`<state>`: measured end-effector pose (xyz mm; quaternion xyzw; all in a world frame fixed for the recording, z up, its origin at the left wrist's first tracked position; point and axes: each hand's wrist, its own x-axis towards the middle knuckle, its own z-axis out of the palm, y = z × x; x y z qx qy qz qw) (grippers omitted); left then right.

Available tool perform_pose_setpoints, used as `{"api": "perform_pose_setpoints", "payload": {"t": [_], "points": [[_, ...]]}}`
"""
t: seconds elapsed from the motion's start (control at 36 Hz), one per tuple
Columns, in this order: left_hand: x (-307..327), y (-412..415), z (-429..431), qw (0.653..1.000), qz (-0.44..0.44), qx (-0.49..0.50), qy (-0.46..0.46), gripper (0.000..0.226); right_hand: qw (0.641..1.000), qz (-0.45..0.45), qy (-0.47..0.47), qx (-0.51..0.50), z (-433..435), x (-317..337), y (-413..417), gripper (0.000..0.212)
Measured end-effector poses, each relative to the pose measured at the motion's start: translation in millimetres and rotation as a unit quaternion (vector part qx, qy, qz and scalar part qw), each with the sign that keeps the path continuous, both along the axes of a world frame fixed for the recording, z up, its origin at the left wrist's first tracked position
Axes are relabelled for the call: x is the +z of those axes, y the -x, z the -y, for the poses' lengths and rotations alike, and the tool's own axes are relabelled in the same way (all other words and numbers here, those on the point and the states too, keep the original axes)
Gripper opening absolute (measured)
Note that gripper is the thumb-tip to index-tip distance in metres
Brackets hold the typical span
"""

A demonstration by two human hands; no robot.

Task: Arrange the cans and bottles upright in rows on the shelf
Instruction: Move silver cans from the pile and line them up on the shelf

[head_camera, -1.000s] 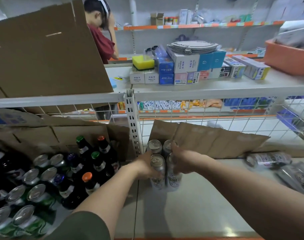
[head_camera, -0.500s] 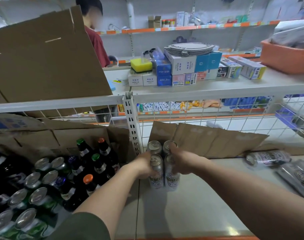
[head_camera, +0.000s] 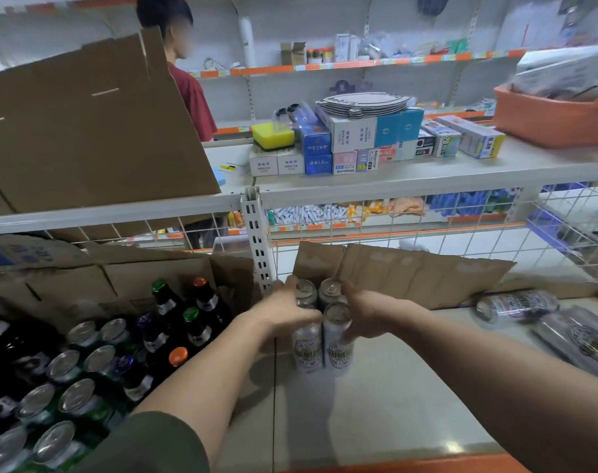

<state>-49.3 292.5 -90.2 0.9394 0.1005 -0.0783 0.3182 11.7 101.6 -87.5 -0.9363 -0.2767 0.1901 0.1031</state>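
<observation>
Several tall silver cans stand upright in a tight two-by-two block on the grey shelf (head_camera: 376, 404), beside the white upright post. My left hand (head_camera: 284, 314) wraps over the front left can (head_camera: 306, 351) and hides its top. My right hand (head_camera: 371, 314) presses against the right side of the front right can (head_camera: 338, 346), fingers curled round it. The two back cans (head_camera: 319, 291) show their tops between my hands. Two more silver cans lie on their sides at the right, one (head_camera: 516, 306) near the cardboard and one (head_camera: 584, 343) closer to me.
The left bay holds upright dark bottles (head_camera: 175, 315) and green cans (head_camera: 76, 401) in front of cardboard boxes. A flattened cardboard sheet (head_camera: 410, 271) leans on the wire back grid. Small boxes (head_camera: 352, 138) and an orange bin (head_camera: 550, 121) sit on the upper shelf. A person in a red shirt (head_camera: 192, 97) stands behind.
My left hand has slid over the top of the front left can, which showed before. Both hands stay at the block of cans. The person behind has turned.
</observation>
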Motion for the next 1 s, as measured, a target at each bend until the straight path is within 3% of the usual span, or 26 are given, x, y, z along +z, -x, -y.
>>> {"api": "perform_pose_setpoints", "payload": {"t": [0.06,0.14,0.28,0.44,0.53,0.61,0.67,0.72,0.81,0.94,1.0], "points": [[12.6,-4.7,4.8,1.000,0.021,-0.014,-0.017,0.051,1.000,-0.004,-0.010,-0.011,8.0,5.6,-2.1,0.109],[26.9,-10.8,21.6,0.998,0.014,-0.050,-0.039,0.071,0.999,-0.009,-0.008,-0.045,32.1,12.2,-2.4,0.095],[32.7,-33.1,74.4,0.992,0.021,-0.112,-0.047,0.066,0.988,0.011,0.025,-0.149,105.8,11.0,-5.0,0.071],[25.7,-63.5,177.6,0.976,-0.014,-0.205,-0.072,0.071,0.962,0.017,0.071,-0.264,226.7,15.3,-7.2,0.062],[20.2,-77.5,235.7,0.965,-0.032,-0.244,-0.087,0.076,0.947,0.003,0.075,-0.312,290.1,14.8,-12.3,0.075],[14.3,-93.8,291.3,0.953,-0.041,-0.280,-0.109,0.066,0.939,0.018,0.077,-0.335,348.6,13.7,-14.8,0.052],[9.8,-107.6,327.4,0.946,-0.046,-0.298,-0.116,0.060,0.930,0.011,0.063,-0.362,386.2,8.3,-18.1,0.057],[5.7,-120.1,358.2,0.940,-0.051,-0.313,-0.127,0.068,0.925,0.003,0.053,-0.376,418.5,-1.6,-25.2,0.060],[-1.0,-135.5,401.9,0.921,-0.069,-0.340,-0.177,0.078,0.927,-0.026,0.040,-0.373,458.5,-5.5,-33.9,0.043],[-17.2,-155.5,465.5,0.895,-0.040,-0.383,-0.225,0.050,0.926,-0.048,0.007,-0.376,502.9,-17.6,-58.7,0.066],[-27.2,-162.1,480.3,0.897,-0.033,-0.372,-0.237,0.049,0.927,-0.074,0.005,-0.368,510.6,-24.3,-66.6,0.068]]}}
